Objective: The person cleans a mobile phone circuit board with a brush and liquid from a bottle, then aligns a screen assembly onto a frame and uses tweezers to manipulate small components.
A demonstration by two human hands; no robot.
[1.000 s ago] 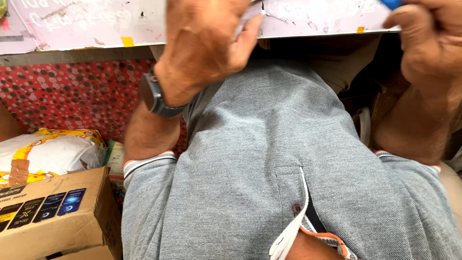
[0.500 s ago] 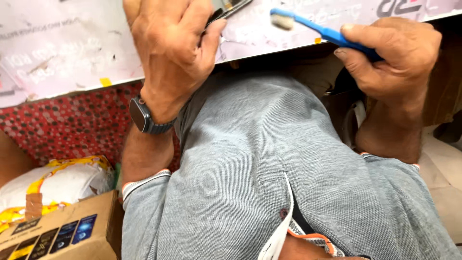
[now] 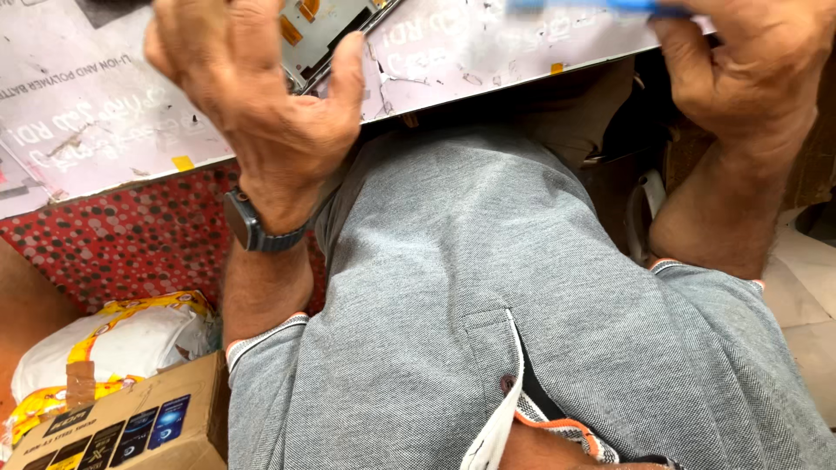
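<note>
Phone frame [image 3: 326, 39], a thin flat panel with orange flex strips and dark cut-outs showing, is held at the near edge of the pale worktop [image 3: 104, 130] by the left hand [image 3: 252, 96], fingers curled around its edges. It is judged light, rigid yet easily bent and fragile, best taken by the rim, not the ribbons. To the frame's right, a blue toothbrush [image 3: 592, 7] is pinched in the closed right hand [image 3: 749, 70]. Below the worktop lies a cardboard box [image 3: 122, 426].
</note>
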